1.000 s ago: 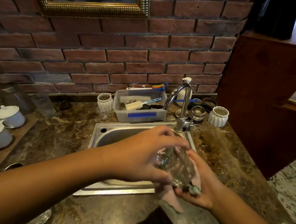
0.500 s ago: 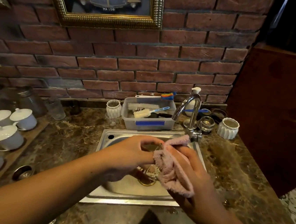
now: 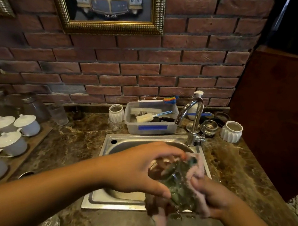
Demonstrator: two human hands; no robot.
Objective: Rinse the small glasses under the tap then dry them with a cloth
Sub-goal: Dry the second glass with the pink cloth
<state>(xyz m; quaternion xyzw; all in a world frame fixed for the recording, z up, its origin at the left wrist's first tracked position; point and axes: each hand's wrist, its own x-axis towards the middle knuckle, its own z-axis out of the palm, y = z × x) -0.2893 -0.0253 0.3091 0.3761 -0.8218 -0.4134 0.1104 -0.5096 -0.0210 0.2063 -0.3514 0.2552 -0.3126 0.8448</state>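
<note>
White lidded ceramic cups [image 3: 10,144] at far left on the veined marble desk [image 3: 70,139]. Over the steel sink [image 3: 122,145], left hand [image 3: 139,171] gripping a clear, blurred small glass [image 3: 178,185] from above. Right hand [image 3: 216,197] cupping it through a fuzzy pink cloth [image 3: 197,174]. Curved chrome tap [image 3: 194,119] behind.

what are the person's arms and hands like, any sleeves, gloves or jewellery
Both hands are bare: no gloves, and no rings, watch or bracelet show on the left hand or the right hand. The forearms are bare too as far as the picture reaches; no sleeve edge shows. One fingertip of the left hand looks orange-red, perhaps nail polish, but it is blurred.
</note>
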